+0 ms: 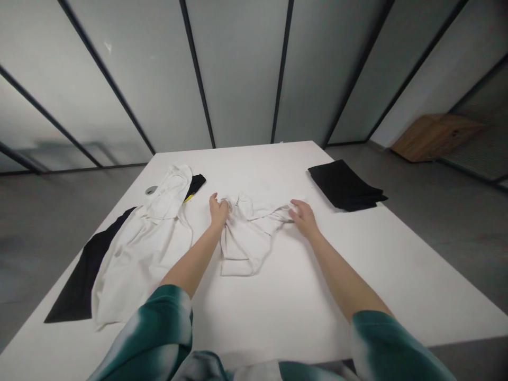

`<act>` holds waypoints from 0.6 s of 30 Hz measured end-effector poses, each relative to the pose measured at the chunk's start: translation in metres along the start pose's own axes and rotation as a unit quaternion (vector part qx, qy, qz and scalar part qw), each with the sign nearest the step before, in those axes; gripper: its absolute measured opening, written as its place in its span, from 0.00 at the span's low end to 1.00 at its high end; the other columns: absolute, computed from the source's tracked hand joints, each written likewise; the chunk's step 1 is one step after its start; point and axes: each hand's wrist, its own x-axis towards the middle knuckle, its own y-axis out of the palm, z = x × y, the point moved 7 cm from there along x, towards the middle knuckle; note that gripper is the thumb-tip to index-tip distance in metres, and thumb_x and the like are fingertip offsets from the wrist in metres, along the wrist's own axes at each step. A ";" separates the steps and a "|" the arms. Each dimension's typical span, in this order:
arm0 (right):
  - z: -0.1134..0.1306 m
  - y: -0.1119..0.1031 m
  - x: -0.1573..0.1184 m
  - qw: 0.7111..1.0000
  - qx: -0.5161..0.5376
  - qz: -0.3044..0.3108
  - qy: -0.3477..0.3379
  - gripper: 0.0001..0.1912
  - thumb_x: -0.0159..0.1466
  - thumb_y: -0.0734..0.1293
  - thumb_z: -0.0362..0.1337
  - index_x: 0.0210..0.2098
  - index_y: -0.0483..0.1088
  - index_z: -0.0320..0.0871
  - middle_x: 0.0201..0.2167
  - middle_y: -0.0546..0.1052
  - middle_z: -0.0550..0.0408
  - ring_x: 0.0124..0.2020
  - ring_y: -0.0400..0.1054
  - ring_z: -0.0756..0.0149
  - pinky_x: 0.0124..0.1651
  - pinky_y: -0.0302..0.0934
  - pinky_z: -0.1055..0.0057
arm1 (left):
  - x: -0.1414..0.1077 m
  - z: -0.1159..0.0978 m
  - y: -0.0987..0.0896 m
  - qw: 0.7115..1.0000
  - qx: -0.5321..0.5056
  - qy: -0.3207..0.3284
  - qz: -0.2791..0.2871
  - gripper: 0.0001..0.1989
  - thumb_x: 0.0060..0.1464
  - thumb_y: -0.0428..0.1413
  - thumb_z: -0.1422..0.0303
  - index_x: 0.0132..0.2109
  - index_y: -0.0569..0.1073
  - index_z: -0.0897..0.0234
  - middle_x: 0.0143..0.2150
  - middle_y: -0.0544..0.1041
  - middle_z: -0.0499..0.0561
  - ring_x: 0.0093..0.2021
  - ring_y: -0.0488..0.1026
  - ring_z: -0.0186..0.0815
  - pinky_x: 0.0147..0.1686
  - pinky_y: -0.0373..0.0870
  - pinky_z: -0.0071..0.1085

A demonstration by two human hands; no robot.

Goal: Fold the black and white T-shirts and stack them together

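Observation:
A crumpled white garment (248, 243) lies on the white table in front of me, its folds bunched along the far side. My left hand (218, 211) is closed on the bunched cloth at its upper left. At the far right end of the same garment, my right hand (304, 218) pinches a narrow, drawn-out part between thumb and fingers. Some of the fingertips are hidden by cloth or by the hands themselves.
Left of me a larger white garment (146, 259) lies partly over a black cloth (85, 275). Beside it are another dark cloth (197, 183), a small yellow item (189, 198) and a grey disc (151, 190). Folded black cloth (343, 185) sits at the right edge of the table (278, 323).

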 end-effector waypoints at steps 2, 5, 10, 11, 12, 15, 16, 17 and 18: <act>0.005 0.009 -0.003 0.997 -0.059 0.042 -0.026 0.22 0.57 0.65 0.46 0.46 0.75 0.41 0.51 0.77 0.40 0.57 0.65 0.47 0.61 0.55 0.50 | -0.010 -0.022 0.010 0.980 0.101 0.149 0.081 0.31 0.47 0.54 0.71 0.61 0.65 0.65 0.67 0.63 0.63 0.68 0.58 0.47 0.67 0.52 0.47; 0.007 0.017 -0.005 0.988 -0.118 0.097 -0.015 0.17 0.57 0.65 0.43 0.41 0.75 0.41 0.45 0.78 0.41 0.53 0.67 0.48 0.58 0.57 0.53 | -0.042 -0.038 0.043 0.883 0.223 0.308 0.275 0.33 0.43 0.58 0.70 0.60 0.68 0.62 0.69 0.61 0.60 0.71 0.51 0.50 0.69 0.43 0.49; 0.010 0.005 -0.003 0.993 -0.060 0.096 0.043 0.13 0.60 0.60 0.41 0.34 0.74 0.44 0.33 0.79 0.48 0.40 0.70 0.55 0.46 0.62 0.62 | -0.058 -0.026 0.060 0.853 0.253 0.280 0.359 0.18 0.52 0.53 0.70 0.50 0.76 0.61 0.57 0.75 0.59 0.60 0.68 0.47 0.64 0.55 0.44; 0.009 0.001 -0.003 0.993 -0.038 0.088 0.063 0.14 0.60 0.58 0.42 0.33 0.74 0.44 0.31 0.78 0.50 0.37 0.70 0.56 0.42 0.62 0.64 | -0.053 -0.022 0.057 0.874 0.242 0.248 0.339 0.14 0.53 0.51 0.70 0.45 0.77 0.62 0.51 0.78 0.59 0.56 0.71 0.47 0.60 0.59 0.43; 0.008 -0.002 -0.003 0.993 -0.018 0.080 0.083 0.15 0.60 0.57 0.42 0.32 0.73 0.44 0.28 0.77 0.52 0.34 0.69 0.58 0.38 0.62 0.66 | -0.047 -0.020 0.054 0.895 0.227 0.213 0.318 0.12 0.54 0.50 0.71 0.41 0.77 0.62 0.45 0.80 0.58 0.50 0.73 0.46 0.56 0.63 0.42; 0.009 -0.009 -0.003 0.991 0.018 0.065 0.118 0.15 0.58 0.56 0.44 0.25 0.69 0.45 0.21 0.71 0.56 0.28 0.65 0.62 0.32 0.58 0.69 | -0.031 -0.021 0.042 0.941 0.156 0.138 0.268 0.11 0.55 0.48 0.70 0.31 0.75 0.61 0.32 0.78 0.54 0.40 0.74 0.44 0.46 0.67 0.38; 0.011 -0.012 -0.001 0.991 0.025 0.057 0.122 0.14 0.57 0.57 0.44 0.23 0.67 0.45 0.21 0.71 0.55 0.29 0.65 0.62 0.32 0.58 0.69 | -0.027 -0.025 0.038 0.948 0.135 0.125 0.260 0.11 0.55 0.48 0.69 0.29 0.73 0.61 0.29 0.76 0.52 0.38 0.73 0.44 0.44 0.67 0.36; 0.013 -0.015 0.001 0.990 0.034 0.050 0.128 0.13 0.56 0.58 0.45 0.22 0.66 0.46 0.21 0.71 0.55 0.30 0.65 0.62 0.33 0.59 0.69 | -0.024 -0.030 0.034 0.952 0.120 0.114 0.257 0.11 0.55 0.49 0.68 0.27 0.71 0.61 0.27 0.75 0.50 0.36 0.72 0.43 0.42 0.66 0.35; 0.015 -0.017 0.003 0.988 0.047 0.047 0.136 0.12 0.55 0.58 0.45 0.21 0.65 0.46 0.21 0.71 0.55 0.30 0.65 0.61 0.33 0.59 0.69 | -0.021 -0.035 0.031 0.953 0.109 0.104 0.261 0.11 0.54 0.50 0.67 0.25 0.69 0.61 0.25 0.72 0.49 0.34 0.71 0.41 0.40 0.66 0.34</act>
